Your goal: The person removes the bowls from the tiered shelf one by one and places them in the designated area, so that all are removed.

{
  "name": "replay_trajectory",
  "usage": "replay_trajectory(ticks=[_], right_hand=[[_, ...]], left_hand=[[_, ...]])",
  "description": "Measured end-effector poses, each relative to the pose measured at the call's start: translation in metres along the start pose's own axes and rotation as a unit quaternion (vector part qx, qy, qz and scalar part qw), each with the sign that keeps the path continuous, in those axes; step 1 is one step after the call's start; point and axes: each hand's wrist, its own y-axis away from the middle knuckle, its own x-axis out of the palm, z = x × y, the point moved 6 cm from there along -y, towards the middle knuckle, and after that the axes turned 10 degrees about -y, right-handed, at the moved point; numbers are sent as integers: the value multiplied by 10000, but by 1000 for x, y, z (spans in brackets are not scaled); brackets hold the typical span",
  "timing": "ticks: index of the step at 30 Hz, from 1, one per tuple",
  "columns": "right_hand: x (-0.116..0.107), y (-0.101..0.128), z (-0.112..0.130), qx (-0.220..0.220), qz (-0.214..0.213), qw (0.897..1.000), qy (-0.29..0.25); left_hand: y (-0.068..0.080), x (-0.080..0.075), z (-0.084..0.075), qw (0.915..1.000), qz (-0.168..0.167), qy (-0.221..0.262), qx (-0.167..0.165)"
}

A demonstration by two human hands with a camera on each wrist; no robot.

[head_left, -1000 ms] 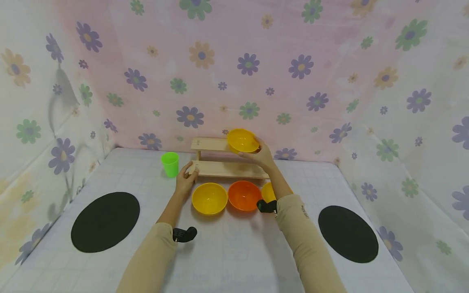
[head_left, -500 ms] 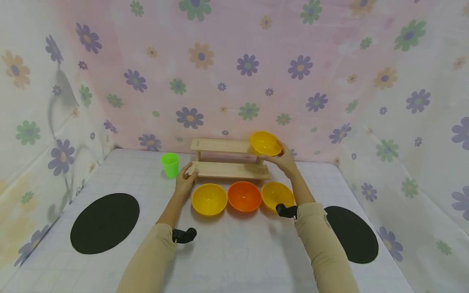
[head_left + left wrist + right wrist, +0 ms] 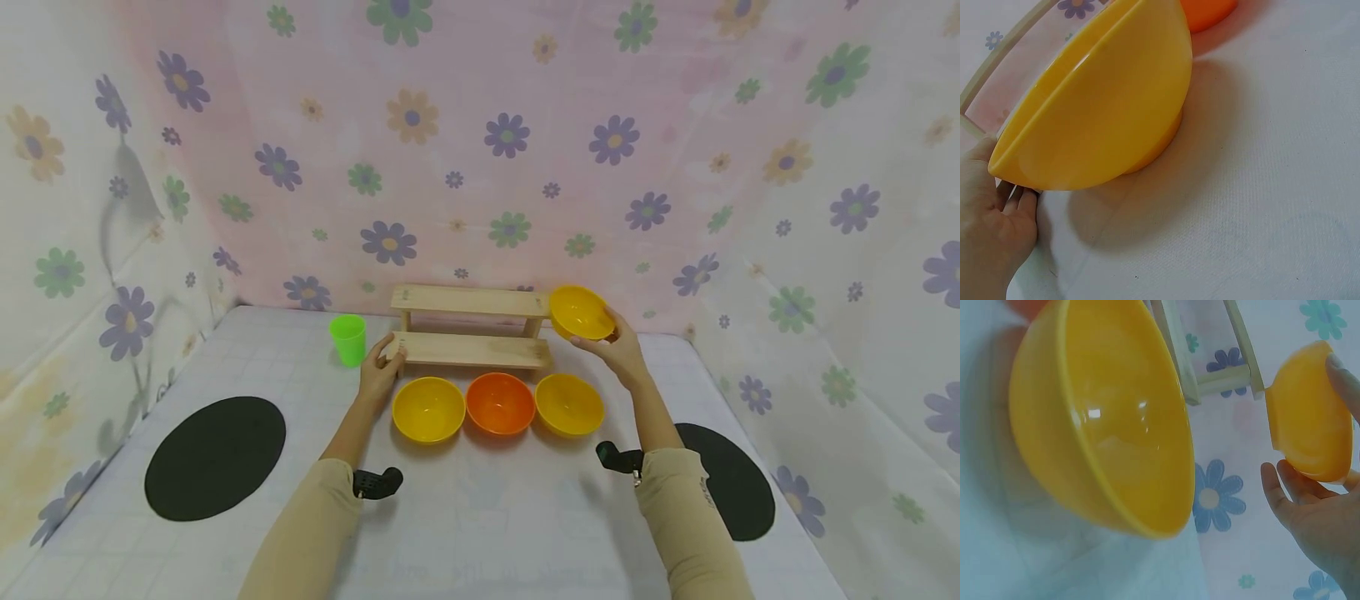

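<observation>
My right hand (image 3: 604, 335) holds a small yellow bowl (image 3: 579, 311) in the air, tilted, just right of the upper board of a two-step wooden shelf (image 3: 468, 301). The right wrist view shows that held bowl (image 3: 1310, 412) between the fingers (image 3: 1342, 374) and the palm. My left hand (image 3: 386, 355) rests with fairly straight fingers on the left end of the shelf's lower board. In front of the shelf, a yellow bowl (image 3: 428, 408), an orange bowl (image 3: 500, 402) and another yellow bowl (image 3: 568, 404) stand in a row on the table.
A green cup (image 3: 348, 337) stands left of the shelf. Two black ovals (image 3: 215, 456) (image 3: 738, 492) lie flat on the white table cover at left and right. Flowered cloth walls close in the back and both sides.
My right hand has carried the yellow bowl rightward from above the upper shelf board and slightly down, past the shelf's right end. The left hand stays on the shelf.
</observation>
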Motion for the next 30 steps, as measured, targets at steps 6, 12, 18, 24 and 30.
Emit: replay_trajectory(ticks=[6, 12, 18, 24, 30], right_hand=[[-16, 17, -6, 109, -28, 9998, 146], [-30, 36, -15, 306, -142, 9993, 151], [-40, 55, -32, 480, -290, 9979, 324], [-50, 70, -47, 539, -472, 9963, 472], [-55, 86, -54, 664, -575, 9947, 541]], left_hand=[[1, -2, 1, 9999, 10, 61, -88], [-1, -2, 3, 9999, -2, -22, -134], [0, -3, 2, 9999, -6, -120, -111], [0, -1, 1, 9998, 50, -39, -203], [-2, 1, 5, 9999, 50, -69, -144]])
